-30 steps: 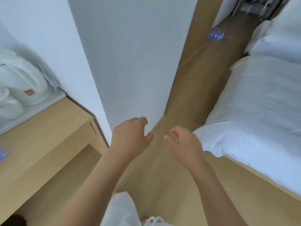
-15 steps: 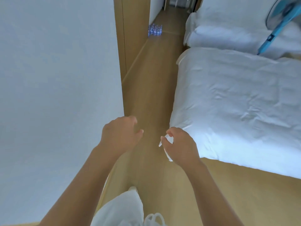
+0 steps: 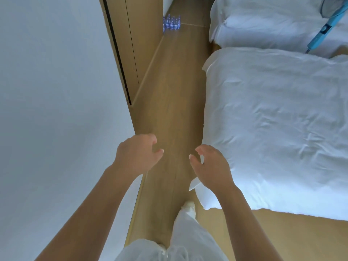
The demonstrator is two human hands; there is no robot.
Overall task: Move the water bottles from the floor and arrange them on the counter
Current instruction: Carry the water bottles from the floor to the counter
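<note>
Left hand [image 3: 138,154] and right hand [image 3: 211,164]: grip loosely spread, holding nothing. Water bottles [image 3: 171,23] upright on floor [image 3: 175,95], far ahead.

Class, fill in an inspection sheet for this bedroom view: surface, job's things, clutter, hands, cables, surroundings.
Surface: wooden floor, a narrow aisle.
Job's things: water bottles clustered on the floor at the far end, beside the wooden panel.
Clutter: nothing seen.
Hands: left hand and right hand held out, fingers loosely curled, holding nothing.
Cables: nothing seen.
Surroundings: white wall on the left, bed on the right, blue fan stand.
</note>
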